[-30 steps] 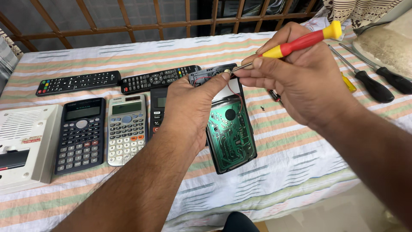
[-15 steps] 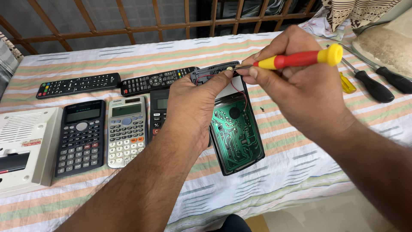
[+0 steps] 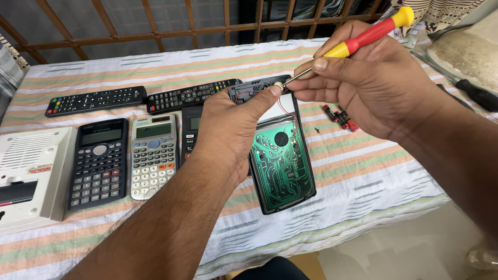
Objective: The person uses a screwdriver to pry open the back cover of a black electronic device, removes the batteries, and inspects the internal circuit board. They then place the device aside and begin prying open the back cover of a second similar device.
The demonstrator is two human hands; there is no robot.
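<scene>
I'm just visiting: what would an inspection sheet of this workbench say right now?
Surface: table under a striped cloth.
Job's things: opened calculator, green circuit board showing; red-and-yellow screwdriver, tip at its top edge.
Clutter: two remotes, dark calculator, silver calculator, white box, small batteries, black-handled tool.
Hands: left hand steadies the opened calculator's top; right hand grips the screwdriver.
Cables: thin red wire inside the opened calculator.
Surroundings: wooden railing behind, tiled floor below.
</scene>
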